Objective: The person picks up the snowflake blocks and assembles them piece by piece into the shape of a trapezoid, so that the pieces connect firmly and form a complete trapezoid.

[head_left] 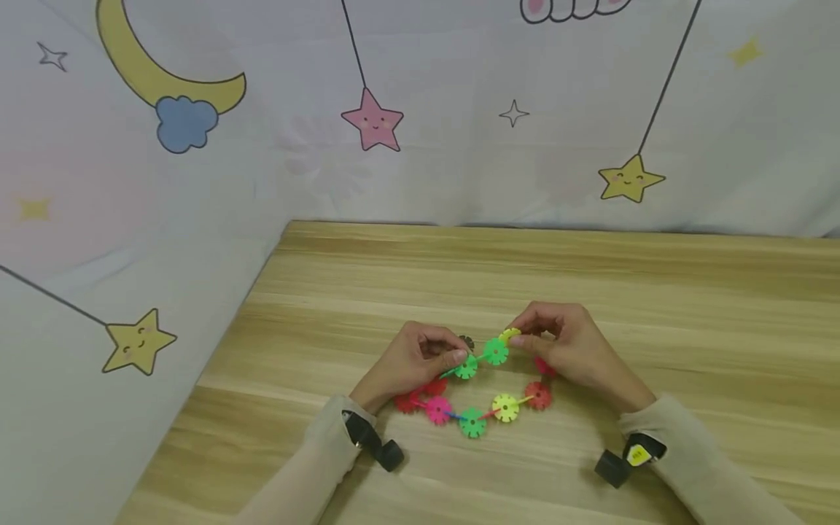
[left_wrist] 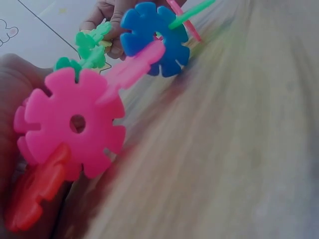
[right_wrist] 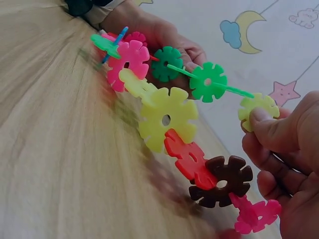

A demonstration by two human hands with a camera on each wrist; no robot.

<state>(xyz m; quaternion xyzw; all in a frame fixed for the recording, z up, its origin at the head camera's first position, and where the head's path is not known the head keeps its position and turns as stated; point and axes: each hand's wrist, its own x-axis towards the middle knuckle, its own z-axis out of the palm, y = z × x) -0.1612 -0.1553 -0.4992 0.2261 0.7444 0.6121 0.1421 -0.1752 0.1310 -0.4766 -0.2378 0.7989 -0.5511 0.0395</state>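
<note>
A chain of slotted, flower-shaped plastic discs curves between both hands. My left hand (head_left: 420,361) pinches a green disc (head_left: 467,367) in the chain's far side. Joined to it is another green disc (head_left: 496,351), and beyond that a yellow disc (right_wrist: 269,107), pinched between thumb and fingers of my right hand (head_left: 571,343). The near side runs through a pink disc (head_left: 438,410), a green one (head_left: 472,423), a yellow one (head_left: 506,408) and a red one (head_left: 538,396). A brown disc (right_wrist: 227,181) and a pink disc (right_wrist: 256,214) lie close to the right hand.
A dark disc (head_left: 467,341) shows just past the left fingertips; whether it is joined to the chain I cannot tell. The wood-grain table (head_left: 722,328) extends to both sides. Behind it hangs a white cloth (head_left: 453,182) printed with stars and a moon.
</note>
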